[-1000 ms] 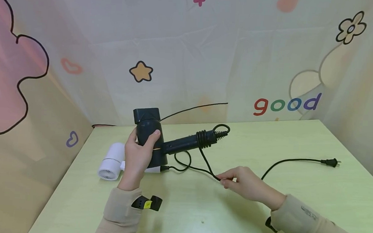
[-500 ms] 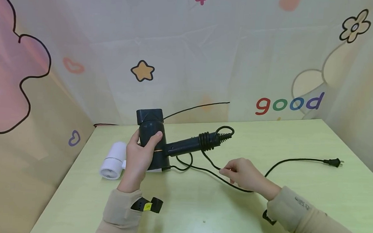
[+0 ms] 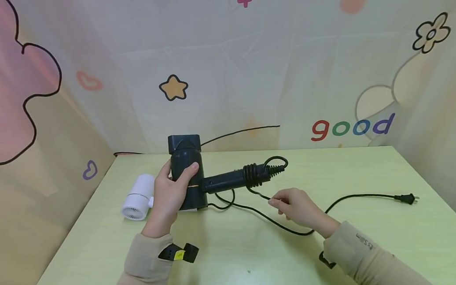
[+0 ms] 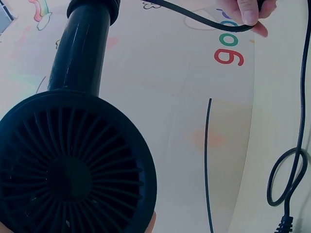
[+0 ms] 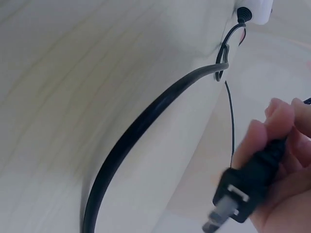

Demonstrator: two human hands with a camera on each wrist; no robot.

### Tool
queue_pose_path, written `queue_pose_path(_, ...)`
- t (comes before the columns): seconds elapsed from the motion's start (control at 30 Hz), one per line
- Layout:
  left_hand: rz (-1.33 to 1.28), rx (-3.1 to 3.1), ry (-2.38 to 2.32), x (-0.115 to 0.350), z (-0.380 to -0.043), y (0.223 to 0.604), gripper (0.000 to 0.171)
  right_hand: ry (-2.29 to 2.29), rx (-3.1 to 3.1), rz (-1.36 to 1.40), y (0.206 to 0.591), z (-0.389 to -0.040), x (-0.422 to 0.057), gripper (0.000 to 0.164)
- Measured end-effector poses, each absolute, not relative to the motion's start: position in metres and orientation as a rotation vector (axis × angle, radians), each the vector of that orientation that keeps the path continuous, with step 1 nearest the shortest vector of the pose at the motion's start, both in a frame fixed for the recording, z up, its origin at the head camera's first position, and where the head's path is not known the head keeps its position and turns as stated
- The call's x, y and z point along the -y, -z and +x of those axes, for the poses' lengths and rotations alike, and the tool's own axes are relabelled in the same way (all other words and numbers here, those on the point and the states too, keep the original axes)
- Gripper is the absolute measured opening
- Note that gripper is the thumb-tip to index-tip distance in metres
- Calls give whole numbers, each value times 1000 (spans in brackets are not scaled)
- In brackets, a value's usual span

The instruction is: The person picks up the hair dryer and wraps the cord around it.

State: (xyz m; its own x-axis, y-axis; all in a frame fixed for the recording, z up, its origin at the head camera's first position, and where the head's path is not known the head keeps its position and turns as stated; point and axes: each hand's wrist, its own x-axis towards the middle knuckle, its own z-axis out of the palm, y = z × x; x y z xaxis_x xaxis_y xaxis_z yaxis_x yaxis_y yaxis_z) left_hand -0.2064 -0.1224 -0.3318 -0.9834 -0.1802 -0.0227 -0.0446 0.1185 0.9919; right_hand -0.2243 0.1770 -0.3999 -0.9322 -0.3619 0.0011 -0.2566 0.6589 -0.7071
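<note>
A dark navy hair dryer (image 3: pixel 187 161) is held up over the table by my left hand (image 3: pixel 167 193), with the thumb across its barrel. Its round, slotted back grille (image 4: pixel 70 179) fills the lower left of the left wrist view. Black cord (image 3: pixel 252 175) is wound in several turns around the handle, near its end. My right hand (image 3: pixel 298 207) pinches the loose end of this cord to the right of the handle. In the right wrist view the two-pin plug (image 5: pixel 248 184) sticks out from between the curled fingers, slightly blurred.
A white hair dryer (image 3: pixel 138 196) lies on the table (image 3: pixel 243 258) at left, partly hidden behind my left hand. Its black cord (image 3: pixel 262 213) runs loosely rightwards with a small loop, passing beneath my right wrist to a plug (image 3: pixel 406 198). A printed curtain hangs behind.
My right hand has moved up and slightly right with the cord end, and the stretch between it and the handle looks shorter. My left hand and the dark hair dryer have shifted slightly right.
</note>
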Motion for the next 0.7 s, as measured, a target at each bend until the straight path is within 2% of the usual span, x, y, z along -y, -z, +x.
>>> queue_pose_path(0.4, 155, 2354, 1984, 123, -203, 333, 76, 1141, -2736, -568, 392, -232, -182, 24)
queue_pose_path(0.53, 133, 2389, 2003, 124, -201, 334, 77, 1153, -2754, -570, 389, -233, -184, 17)
queue_pose_path(0.7, 85, 2409, 2043, 126, -200, 336, 68, 1179, -2770, -651, 385, -234, -186, 18)
